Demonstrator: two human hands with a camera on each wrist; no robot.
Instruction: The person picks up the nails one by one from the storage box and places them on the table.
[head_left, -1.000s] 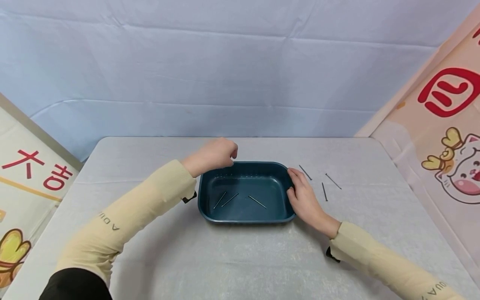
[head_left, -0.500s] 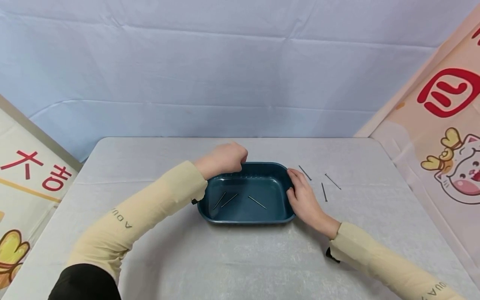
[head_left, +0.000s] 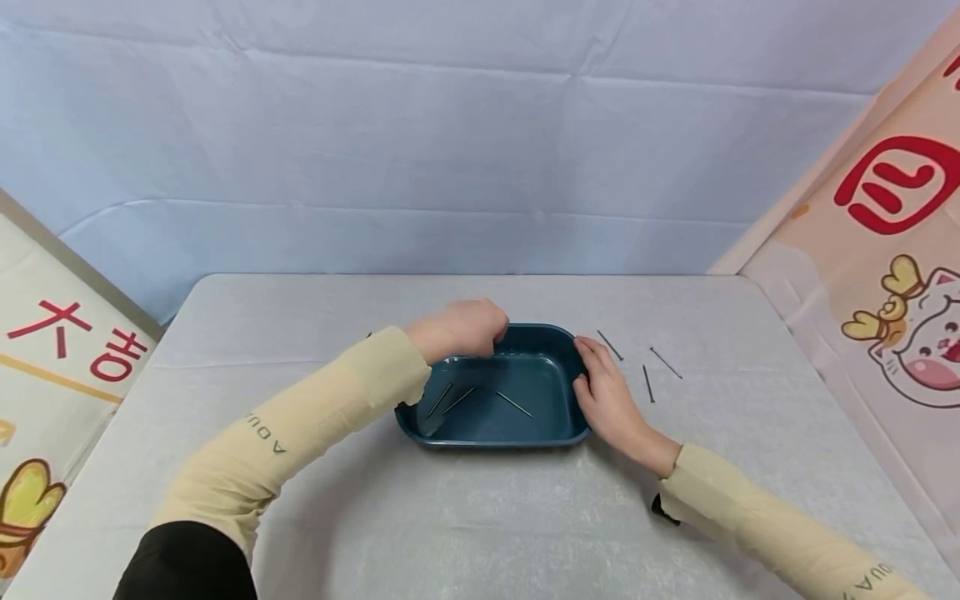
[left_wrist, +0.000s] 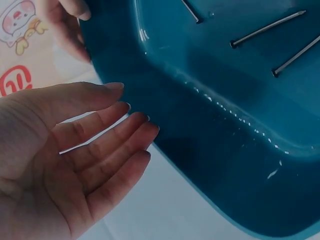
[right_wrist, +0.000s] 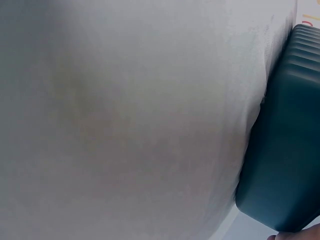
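Take the dark teal tray (head_left: 543, 379) as your dial, with 12 pointing away from you; it sits upright on the pale grey bench (head_left: 442, 533). Your left hand (head_left: 468, 327) is at its far rim, near 11 o'clock. In the left wrist view that hand's fingers (left_wrist: 115, 175) are loosely bent, the thumb parted from them, and they hold nothing; whether the tips touch the rim is hard to judge. Your right hand (head_left: 613, 400) is at 3 o'clock, holding the tray's wall, thumb over the rim and fingers along the outside towards 2 o'clock.

Inside the tray lie three nails: two slanted ones (head_left: 439, 401) (head_left: 459, 400) side by side near 8 o'clock, and one (head_left: 514, 404) between 4 and 5. Three loose nails lie outside on the bench, beyond your right hand: one (head_left: 610, 345) near the corner at 2 o'clock, two (head_left: 665, 362) (head_left: 648, 383) farther off around 3. Your cream left sleeve (head_left: 300, 417) comes in from 8 o'clock. A pale blue cloth (head_left: 465, 133) hangs behind at 12.
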